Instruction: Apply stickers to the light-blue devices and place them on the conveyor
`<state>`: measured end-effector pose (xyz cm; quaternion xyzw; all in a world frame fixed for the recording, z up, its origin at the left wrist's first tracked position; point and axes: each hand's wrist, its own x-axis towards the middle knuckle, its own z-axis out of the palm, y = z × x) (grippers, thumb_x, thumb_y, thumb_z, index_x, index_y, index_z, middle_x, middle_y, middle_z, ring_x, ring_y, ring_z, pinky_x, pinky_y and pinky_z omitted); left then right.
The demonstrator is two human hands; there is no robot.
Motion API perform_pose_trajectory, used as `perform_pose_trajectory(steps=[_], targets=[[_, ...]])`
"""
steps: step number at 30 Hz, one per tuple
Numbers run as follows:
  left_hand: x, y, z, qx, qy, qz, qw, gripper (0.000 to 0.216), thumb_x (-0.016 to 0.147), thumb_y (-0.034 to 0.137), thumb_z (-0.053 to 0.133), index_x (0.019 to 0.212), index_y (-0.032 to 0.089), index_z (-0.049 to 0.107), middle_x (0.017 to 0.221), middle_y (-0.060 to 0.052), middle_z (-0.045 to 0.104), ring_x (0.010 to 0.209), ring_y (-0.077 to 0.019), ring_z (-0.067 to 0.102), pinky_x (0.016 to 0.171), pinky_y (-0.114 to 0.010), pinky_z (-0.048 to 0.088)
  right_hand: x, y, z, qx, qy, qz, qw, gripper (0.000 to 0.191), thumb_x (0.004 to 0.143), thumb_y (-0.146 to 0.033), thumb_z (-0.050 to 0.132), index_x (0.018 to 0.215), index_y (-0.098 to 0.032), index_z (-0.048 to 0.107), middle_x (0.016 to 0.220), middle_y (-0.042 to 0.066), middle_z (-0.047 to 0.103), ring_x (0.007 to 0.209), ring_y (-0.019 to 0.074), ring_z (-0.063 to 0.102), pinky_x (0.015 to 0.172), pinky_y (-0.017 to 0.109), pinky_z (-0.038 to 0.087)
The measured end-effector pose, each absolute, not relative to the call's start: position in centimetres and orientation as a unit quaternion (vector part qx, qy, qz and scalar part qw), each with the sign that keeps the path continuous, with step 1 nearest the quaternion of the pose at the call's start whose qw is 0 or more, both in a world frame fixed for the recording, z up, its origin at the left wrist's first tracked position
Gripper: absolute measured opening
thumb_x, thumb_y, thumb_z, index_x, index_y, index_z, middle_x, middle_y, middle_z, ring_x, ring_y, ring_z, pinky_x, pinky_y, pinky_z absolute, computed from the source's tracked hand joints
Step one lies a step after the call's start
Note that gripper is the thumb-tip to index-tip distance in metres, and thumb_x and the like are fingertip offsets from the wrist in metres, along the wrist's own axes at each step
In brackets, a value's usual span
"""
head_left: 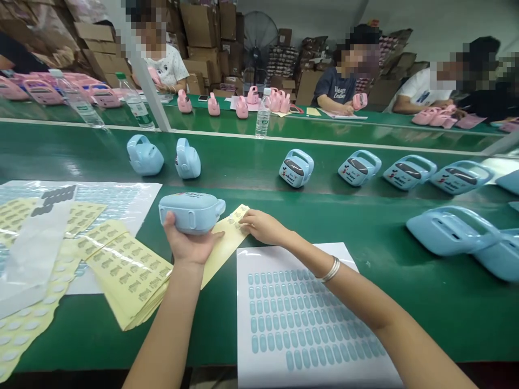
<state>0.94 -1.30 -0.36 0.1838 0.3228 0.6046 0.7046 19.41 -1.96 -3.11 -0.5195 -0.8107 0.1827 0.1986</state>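
Note:
My left hand (187, 243) holds a light-blue case with a carry handle (190, 210), perhaps a small speaker, tipped so its plain underside or side faces me. Thumb and fingers wrap its lower edge. At the top end of a yellow sticker sheet (225, 243), my right hand (263, 224) pinches with its fingertips among the last few grey stickers; whether one is lifted off is too small to tell. Most of that sheet is bare. Below my right forearm lies a white sheet with rows of pale-blue oval stickers (300, 313).
More yellow sticker sheets (130, 270) are stacked at left, over another sheet of blue ovals (133, 197). Blue cases (298, 167) stand along the green belt, with others (450, 229) at right. Beyond a rail, co-workers (338, 81) handle pink cases; a water bottle (263, 116) stands there.

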Motion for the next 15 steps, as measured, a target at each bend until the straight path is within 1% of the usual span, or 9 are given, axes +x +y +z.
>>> perform_pose_trajectory(steps=[2, 4, 6, 9, 11, 13, 15], targets=[[0.9, -0.9, -0.9, 0.16, 0.342, 0.608, 0.698, 0.055, 0.061, 0.062, 0.053, 0.108, 0.032, 0.054, 0.122, -0.004, 0.053, 0.119, -0.0386, 0.041, 0.095, -0.071, 0.017, 18.6, -0.2, -3.6, -0.526, -0.812, 0.182, 0.178, 0.021, 0.085, -0.01, 0.049, 0.097, -0.014, 0.065, 0.098, 0.01, 0.058, 0.092, 0.0189, 0.054, 0.077, 0.028, 0.042], [0.9, -0.6, -1.3, 0.14, 0.356, 0.616, 0.689, 0.055, 0.062, 0.062, 0.053, 0.107, 0.033, 0.055, 0.122, -0.005, 0.053, 0.118, -0.0382, 0.042, 0.094, -0.071, 0.018, 17.9, 1.4, -3.8, -0.534, -0.808, 0.184, 0.166, 0.021, 0.085, -0.01, 0.048, 0.094, -0.014, 0.066, 0.097, 0.01, 0.057, 0.092, 0.0192, 0.054, 0.077, 0.028, 0.042], [0.9, -0.5, -1.4, 0.132, 0.355, 0.619, 0.688, 0.054, 0.062, 0.062, 0.052, 0.106, 0.032, 0.056, 0.122, -0.005, 0.053, 0.118, -0.0377, 0.043, 0.094, -0.072, 0.018, 17.4, 2.4, -3.8, -0.543, -0.802, 0.192, 0.16, 0.018, 0.084, -0.012, 0.05, 0.089, -0.014, 0.067, 0.096, 0.01, 0.056, 0.091, 0.0195, 0.054, 0.076, 0.027, 0.041], [0.9, -0.5, -1.3, 0.127, 0.353, 0.616, 0.693, 0.051, 0.062, 0.06, 0.054, 0.105, 0.033, 0.057, 0.121, -0.005, 0.054, 0.118, -0.0373, 0.043, 0.095, -0.072, 0.012, 17.1, 3.1, -3.5, -0.547, -0.791, 0.223, 0.162, 0.012, 0.08, -0.012, 0.055, 0.083, -0.015, 0.067, 0.096, 0.009, 0.056, 0.089, 0.0191, 0.055, 0.074, 0.027, 0.041], [0.9, -0.5, -1.3, 0.114, 0.359, 0.616, 0.692, 0.051, 0.062, 0.059, 0.056, 0.106, 0.033, 0.056, 0.122, -0.005, 0.054, 0.118, -0.0371, 0.043, 0.095, -0.073, 0.008, 17.4, 3.2, -2.9, -0.534, -0.787, 0.265, 0.161, 0.007, 0.075, -0.011, 0.061, 0.075, -0.015, 0.066, 0.09, 0.007, 0.058, 0.085, 0.0175, 0.056, 0.072, 0.026, 0.041], [1.0, -0.5, -1.3, 0.101, 0.371, 0.616, 0.687, 0.051, 0.063, 0.059, 0.056, 0.107, 0.033, 0.055, 0.124, -0.004, 0.053, 0.117, -0.0367, 0.044, 0.095, -0.073, 0.004, 18.1, 3.3, -2.1, -0.508, -0.781, 0.327, 0.159, 0.003, 0.07, -0.012, 0.066, 0.068, -0.015, 0.065, 0.079, 0.003, 0.06, 0.076, 0.0149, 0.057, 0.068, 0.024, 0.043], [1.1, -0.6, -1.2, 0.1, 0.378, 0.618, 0.682, 0.052, 0.064, 0.061, 0.054, 0.109, 0.034, 0.054, 0.125, -0.004, 0.052, 0.118, -0.0367, 0.043, 0.094, -0.074, 0.004, 19.0, 3.2, -1.4, -0.479, -0.768, 0.389, 0.173, 0.002, 0.07, -0.015, 0.066, 0.068, -0.014, 0.064, 0.072, 0.001, 0.061, 0.068, 0.0129, 0.058, 0.063, 0.023, 0.045]])
